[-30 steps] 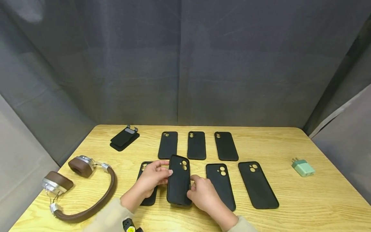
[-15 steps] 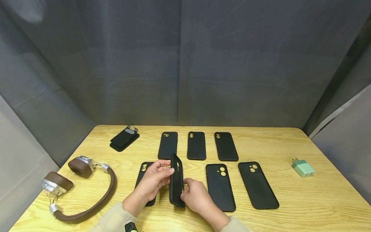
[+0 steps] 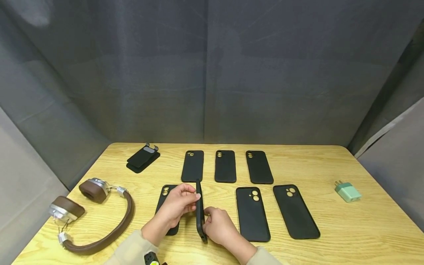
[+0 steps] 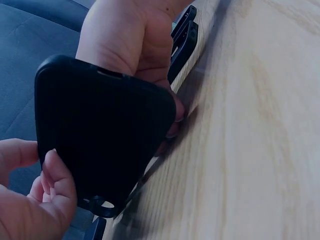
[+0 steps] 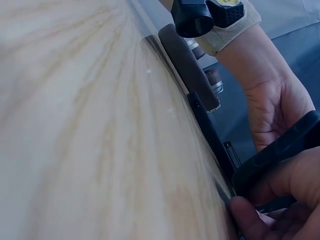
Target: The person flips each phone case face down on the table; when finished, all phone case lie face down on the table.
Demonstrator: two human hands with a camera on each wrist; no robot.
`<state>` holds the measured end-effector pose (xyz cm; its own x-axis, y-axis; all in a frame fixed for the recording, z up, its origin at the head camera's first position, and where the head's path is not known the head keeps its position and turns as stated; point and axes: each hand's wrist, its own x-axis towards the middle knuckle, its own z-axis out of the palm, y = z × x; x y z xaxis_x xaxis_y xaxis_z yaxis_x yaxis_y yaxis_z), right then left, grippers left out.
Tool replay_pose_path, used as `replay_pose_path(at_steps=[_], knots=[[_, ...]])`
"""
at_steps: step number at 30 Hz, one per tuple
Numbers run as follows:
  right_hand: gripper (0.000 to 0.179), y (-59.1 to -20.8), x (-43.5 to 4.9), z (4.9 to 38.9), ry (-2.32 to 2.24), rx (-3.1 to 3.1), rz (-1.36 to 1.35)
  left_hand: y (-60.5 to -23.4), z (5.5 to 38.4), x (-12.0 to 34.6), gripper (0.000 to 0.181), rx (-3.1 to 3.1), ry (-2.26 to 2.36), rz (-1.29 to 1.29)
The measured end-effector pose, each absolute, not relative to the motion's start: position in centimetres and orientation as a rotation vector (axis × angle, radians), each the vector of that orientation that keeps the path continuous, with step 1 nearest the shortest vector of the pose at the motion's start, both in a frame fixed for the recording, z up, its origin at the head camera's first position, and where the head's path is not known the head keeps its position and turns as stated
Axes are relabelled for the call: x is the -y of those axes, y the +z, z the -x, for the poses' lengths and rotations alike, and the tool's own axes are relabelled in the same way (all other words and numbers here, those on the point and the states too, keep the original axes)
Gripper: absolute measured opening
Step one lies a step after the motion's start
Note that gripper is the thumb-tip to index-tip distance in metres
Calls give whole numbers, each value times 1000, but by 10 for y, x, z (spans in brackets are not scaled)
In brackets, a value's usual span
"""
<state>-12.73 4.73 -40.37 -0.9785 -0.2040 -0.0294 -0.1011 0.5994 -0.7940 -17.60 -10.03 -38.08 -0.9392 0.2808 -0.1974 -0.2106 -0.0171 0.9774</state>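
A black phone case [image 3: 200,213] stands nearly edge-on between both hands, above the wooden table. My left hand [image 3: 177,204] pinches its left side near the upper part, thumb in front. My right hand [image 3: 219,226] holds the lower right edge. In the left wrist view, one broad dark face of the case [image 4: 100,130] shows, with a camera cutout at its far end. Partly covered by my left hand and forearm, another black case [image 3: 162,200] lies on the table. To the right of my right hand lies a case [image 3: 253,217] with camera holes.
One more case [image 3: 296,213] lies further right. Behind stand in a row three cases, left [image 3: 192,167], middle [image 3: 225,167] and right [image 3: 259,169]. Brown headphones [image 3: 131,209] lie left, near a black folding stand-like item [image 3: 142,157]. A green charger plug [image 3: 347,192] is at right.
The held case has turned from showing its broad face to nearly edge-on. My right hand has shifted left with it; the left hand has kept its pinch. The other objects stay put.
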Motion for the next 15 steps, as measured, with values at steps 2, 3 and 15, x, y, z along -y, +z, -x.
replay_pose_path(at_steps=[2, 3, 15], knots=[[36, -404, -47, 127, -1328, -2715, 264, -381, 177, 99, 24, -1937, 2016, -77], [38, -404, -47, 127, -1325, -2724, 271, -381, 177, 99, 24, -1940, 2013, -79], [40, -407, -51, 130, -1319, -2720, 306, -382, 177, 94, 20, -1993, 1972, -107]])
